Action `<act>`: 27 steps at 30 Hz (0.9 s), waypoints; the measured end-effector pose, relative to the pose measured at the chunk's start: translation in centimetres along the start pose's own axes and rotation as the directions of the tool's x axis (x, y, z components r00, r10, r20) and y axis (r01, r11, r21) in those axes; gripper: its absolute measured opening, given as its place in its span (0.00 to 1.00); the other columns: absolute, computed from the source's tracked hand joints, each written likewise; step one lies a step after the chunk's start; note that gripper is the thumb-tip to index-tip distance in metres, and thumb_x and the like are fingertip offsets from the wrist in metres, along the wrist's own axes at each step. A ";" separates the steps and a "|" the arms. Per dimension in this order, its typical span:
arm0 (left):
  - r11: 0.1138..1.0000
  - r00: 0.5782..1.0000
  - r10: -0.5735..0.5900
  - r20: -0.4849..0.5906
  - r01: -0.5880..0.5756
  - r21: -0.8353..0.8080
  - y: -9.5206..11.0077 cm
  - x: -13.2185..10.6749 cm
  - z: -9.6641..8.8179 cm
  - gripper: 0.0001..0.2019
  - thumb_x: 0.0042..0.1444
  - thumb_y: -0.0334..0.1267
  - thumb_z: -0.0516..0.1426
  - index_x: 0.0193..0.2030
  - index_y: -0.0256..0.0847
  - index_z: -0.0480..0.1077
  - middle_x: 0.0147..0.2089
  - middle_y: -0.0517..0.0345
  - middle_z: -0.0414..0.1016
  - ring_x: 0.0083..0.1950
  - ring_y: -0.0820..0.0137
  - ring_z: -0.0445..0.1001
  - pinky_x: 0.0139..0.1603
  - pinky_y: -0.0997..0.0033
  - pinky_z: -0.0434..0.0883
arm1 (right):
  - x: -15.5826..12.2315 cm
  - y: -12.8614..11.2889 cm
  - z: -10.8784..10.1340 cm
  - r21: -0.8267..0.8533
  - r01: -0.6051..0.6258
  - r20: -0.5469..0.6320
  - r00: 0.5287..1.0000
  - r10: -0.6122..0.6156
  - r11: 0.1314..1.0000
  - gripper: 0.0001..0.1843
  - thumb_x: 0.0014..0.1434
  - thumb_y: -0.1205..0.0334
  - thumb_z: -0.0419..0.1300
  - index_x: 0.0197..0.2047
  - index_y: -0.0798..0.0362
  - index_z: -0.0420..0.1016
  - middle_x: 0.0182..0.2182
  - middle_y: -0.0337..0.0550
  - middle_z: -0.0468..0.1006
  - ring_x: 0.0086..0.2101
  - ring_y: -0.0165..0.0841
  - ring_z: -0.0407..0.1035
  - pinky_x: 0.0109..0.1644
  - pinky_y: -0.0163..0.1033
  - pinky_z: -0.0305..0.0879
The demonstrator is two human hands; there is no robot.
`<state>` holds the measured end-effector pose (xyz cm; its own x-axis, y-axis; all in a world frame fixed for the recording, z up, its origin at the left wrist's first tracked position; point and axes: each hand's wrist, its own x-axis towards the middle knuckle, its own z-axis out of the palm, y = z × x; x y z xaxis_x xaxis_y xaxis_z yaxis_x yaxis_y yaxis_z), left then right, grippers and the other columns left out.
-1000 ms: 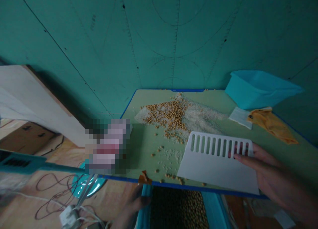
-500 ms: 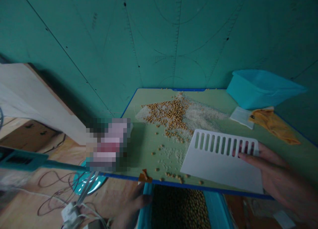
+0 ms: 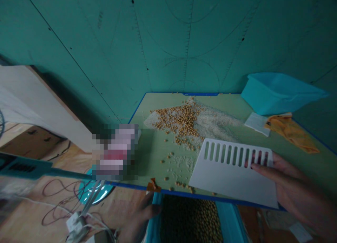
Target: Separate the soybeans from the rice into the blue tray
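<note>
My right hand (image 3: 292, 183) grips a white plastic scraper (image 3: 231, 181) with a row of slots along its upper edge, thumb in front and fingers behind. It is held over the near right part of the green board (image 3: 147, 155). Up the board from it lies a spread of yellow soybeans (image 3: 184, 120) mixed with white rice-like grains (image 3: 217, 122). A few loose beans dot the near edge. My left hand (image 3: 140, 215), somewhat blurred, is closed at the left rim of a blue bin (image 3: 231, 222), which holds many beans below the board's edge.
An aqua tub (image 3: 279, 95) stands at the back right, with a white packet (image 3: 258, 123) and an orange cloth (image 3: 292, 130) before it. A pixelated object (image 3: 116, 151) occupies the left side. Cables, a power strip (image 3: 76, 223) and a round teal base (image 3: 96, 194) lie lower left.
The scraper in my right hand has shifted slightly left. My left hand stays at the bin's rim. The view has moved a little.
</note>
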<state>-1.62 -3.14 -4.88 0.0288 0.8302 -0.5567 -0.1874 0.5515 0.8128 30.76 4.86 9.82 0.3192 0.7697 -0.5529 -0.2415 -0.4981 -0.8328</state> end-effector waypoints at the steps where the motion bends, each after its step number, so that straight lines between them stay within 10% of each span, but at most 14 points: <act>1: 1.000 1.000 -0.002 -0.007 0.002 0.003 0.0 0.0 0.0 0.30 0.40 0.43 0.63 0.54 0.42 0.77 0.63 0.51 0.76 0.74 0.42 0.51 0.74 0.43 0.43 | 0.0 0.0 0.1 0.002 0.005 0.002 1.000 -0.005 1.000 0.33 0.17 0.56 0.77 0.34 0.44 0.79 0.30 0.40 0.85 0.33 0.44 0.79 0.34 0.40 0.74; 27: 1.000 0.999 0.004 0.041 -0.005 0.020 0.9 -0.8 0.5 0.27 0.43 0.43 0.62 0.53 0.44 0.78 0.62 0.53 0.77 0.72 0.44 0.56 0.73 0.45 0.47 | 1.2 1.1 -1.1 -0.055 0.096 0.121 0.989 -0.089 0.994 0.29 0.30 0.53 0.77 0.40 0.43 0.78 0.38 0.43 0.86 0.40 0.49 0.79 0.46 0.51 0.74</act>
<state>-1.28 -3.26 -3.63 0.0686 0.8352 -0.5456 -0.1682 0.5488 0.8189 31.91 4.79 8.26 0.2266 0.8536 -0.4690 -0.1584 -0.4429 -0.8825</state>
